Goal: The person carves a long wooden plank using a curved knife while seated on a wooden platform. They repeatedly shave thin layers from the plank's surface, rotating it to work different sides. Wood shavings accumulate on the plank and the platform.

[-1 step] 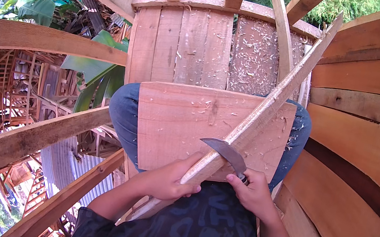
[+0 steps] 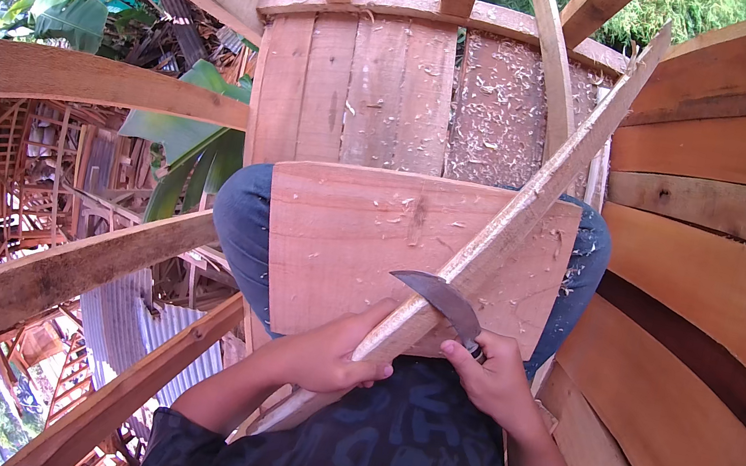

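A person is sitting high in an open timber frame, with curved planks to the right and banana leaves and rooftops far below on the left. The left hand (image 2: 326, 357) is wrapping its fingers around the near end of a long wooden stick (image 2: 503, 231), steadying it across a flat board (image 2: 342, 238) resting on the lap. The right hand (image 2: 497, 380) is gripping, fingers closed, the handle of a curved knife (image 2: 441, 300), its blade lying across the stick, seemingly for shaving it. Wood shavings (image 2: 505, 107) are littering the far planking. Compared with the earlier frame, nothing appears to be differing.
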Motion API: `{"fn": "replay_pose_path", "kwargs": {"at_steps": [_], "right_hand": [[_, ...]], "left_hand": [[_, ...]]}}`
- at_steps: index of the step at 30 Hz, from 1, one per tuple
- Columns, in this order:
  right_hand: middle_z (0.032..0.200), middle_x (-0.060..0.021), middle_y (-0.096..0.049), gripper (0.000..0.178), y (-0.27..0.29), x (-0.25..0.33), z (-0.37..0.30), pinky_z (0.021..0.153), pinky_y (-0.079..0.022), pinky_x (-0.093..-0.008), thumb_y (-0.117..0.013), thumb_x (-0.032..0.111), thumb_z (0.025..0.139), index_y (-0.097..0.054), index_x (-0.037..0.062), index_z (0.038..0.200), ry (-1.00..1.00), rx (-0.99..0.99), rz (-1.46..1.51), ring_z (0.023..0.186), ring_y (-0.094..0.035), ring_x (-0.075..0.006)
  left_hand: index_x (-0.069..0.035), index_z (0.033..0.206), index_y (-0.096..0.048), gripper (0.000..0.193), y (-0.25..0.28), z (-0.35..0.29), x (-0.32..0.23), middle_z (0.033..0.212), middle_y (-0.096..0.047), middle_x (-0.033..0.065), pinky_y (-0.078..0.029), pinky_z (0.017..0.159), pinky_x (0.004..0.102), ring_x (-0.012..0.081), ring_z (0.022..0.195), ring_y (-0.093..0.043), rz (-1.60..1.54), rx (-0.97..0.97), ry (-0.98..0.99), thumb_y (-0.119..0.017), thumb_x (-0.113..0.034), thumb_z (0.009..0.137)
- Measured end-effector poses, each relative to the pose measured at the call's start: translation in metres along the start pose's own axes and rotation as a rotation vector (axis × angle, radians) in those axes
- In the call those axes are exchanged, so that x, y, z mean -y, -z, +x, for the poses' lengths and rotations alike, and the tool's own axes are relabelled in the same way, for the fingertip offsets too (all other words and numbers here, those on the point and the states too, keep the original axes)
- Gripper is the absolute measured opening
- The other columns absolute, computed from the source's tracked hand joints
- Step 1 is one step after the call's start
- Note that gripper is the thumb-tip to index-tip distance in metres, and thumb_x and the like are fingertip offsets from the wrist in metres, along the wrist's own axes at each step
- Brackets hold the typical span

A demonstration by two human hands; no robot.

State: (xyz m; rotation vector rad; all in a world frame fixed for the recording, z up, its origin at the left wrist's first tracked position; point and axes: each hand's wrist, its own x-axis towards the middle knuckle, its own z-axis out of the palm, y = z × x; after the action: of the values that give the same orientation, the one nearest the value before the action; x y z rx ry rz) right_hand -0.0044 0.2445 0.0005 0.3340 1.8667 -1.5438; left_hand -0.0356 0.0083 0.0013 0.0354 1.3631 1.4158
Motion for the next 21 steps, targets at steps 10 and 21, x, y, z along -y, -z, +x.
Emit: {"fn": "replay_pose_path", "kwargs": {"at_steps": [10,21], "right_hand": [[0.065,-0.0209,-0.061,0.023,0.005,0.010,0.014,0.051,-0.045,-0.0357,-0.068,0.018,0.088,-0.065,-0.0052,0.088,0.195,-0.270,-0.353,0.052,-0.061,-0.0283],[0.068,-0.0182,-0.065,0.029,0.004,0.001,0.000,0.052,-0.046,-0.0310,-0.067,0.026,0.089,-0.069,-0.0015,0.098,0.041,0.213,-0.121,0.053,-0.060,-0.0198]], "left_hand": [[-0.002,0.134,-0.030,0.052,0.002,0.001,0.016,0.084,-0.057,0.0082,-0.050,0.061,0.0304,0.0145,0.067,-0.059,-0.028,0.049,-0.043,-0.058,-0.008,0.090],[0.000,0.129,-0.044,0.044,0.003,0.004,0.003,0.116,-0.049,0.0121,-0.050,0.070,0.0308,0.0167,0.077,-0.059,-0.023,0.076,0.072,-0.058,-0.006,0.087]]}}
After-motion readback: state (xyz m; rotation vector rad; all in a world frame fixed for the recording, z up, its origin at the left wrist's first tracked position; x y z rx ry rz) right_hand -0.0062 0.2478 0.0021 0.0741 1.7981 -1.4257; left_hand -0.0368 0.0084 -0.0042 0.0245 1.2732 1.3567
